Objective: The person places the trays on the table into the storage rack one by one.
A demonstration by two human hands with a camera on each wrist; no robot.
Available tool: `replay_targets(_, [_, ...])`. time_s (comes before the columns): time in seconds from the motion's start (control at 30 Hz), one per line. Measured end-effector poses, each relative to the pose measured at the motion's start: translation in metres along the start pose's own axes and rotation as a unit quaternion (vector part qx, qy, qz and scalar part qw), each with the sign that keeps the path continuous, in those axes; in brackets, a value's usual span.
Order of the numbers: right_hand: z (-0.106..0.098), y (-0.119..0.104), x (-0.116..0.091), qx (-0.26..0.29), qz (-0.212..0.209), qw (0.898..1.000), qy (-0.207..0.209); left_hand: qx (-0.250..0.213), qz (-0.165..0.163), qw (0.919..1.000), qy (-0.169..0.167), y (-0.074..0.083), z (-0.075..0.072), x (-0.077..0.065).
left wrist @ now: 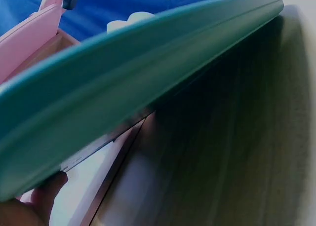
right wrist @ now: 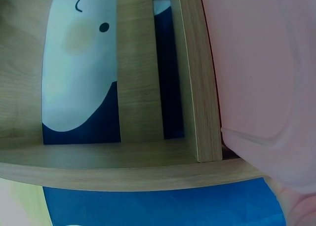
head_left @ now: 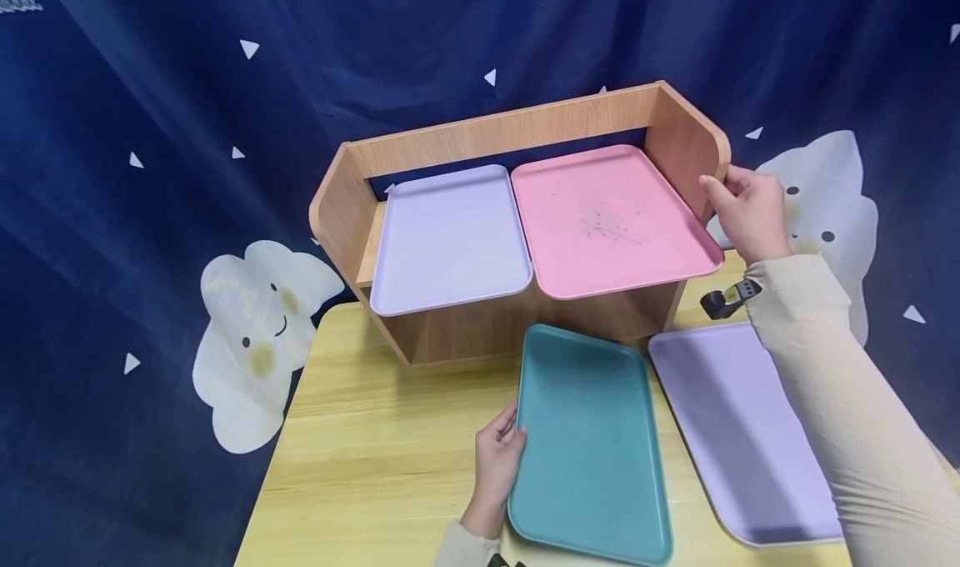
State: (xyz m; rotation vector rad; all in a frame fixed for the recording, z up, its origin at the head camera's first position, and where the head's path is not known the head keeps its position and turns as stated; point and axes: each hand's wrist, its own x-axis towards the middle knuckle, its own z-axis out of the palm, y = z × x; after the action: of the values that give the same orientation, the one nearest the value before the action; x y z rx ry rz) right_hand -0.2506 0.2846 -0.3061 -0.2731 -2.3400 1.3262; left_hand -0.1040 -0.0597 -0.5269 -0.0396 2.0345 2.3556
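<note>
My left hand [head_left: 498,459] grips the left rim of a teal tray [head_left: 588,450], thumb at the rim. In the left wrist view the tray's underside [left wrist: 163,58] shows with a gap over the wooden table, and a fingertip [left wrist: 52,189] lies against its lower edge. My right hand [head_left: 753,210] holds the front edge of the right side panel [head_left: 686,137] of a wooden shelf, thumb on the inner face. Beside that hand, a pink tray [head_left: 615,217] rests on the shelf top, its front edge overhanging. Left of it lies a pale lavender tray [head_left: 453,242].
A second lavender tray [head_left: 750,434] lies on the table [head_left: 360,459] at the right, partly under my right forearm. The shelf's open lower compartment [head_left: 465,329] faces me. A dark blue curtain [head_left: 187,133] with clouds and triangles hangs behind.
</note>
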Motion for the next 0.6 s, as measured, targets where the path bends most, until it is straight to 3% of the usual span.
replay_targets(0.33, [0.002, -0.002, 0.000, -0.006, -0.003, 1.000, -0.002, -0.033, -0.005, 0.9994, -0.012, 0.007, -0.001, 0.008])
replay_targets(0.6, [0.002, -0.002, 0.000, -0.009, 0.002, 1.000, -0.005, -0.034, 0.008, 0.9994, 0.006, 0.013, 0.003, 0.018])
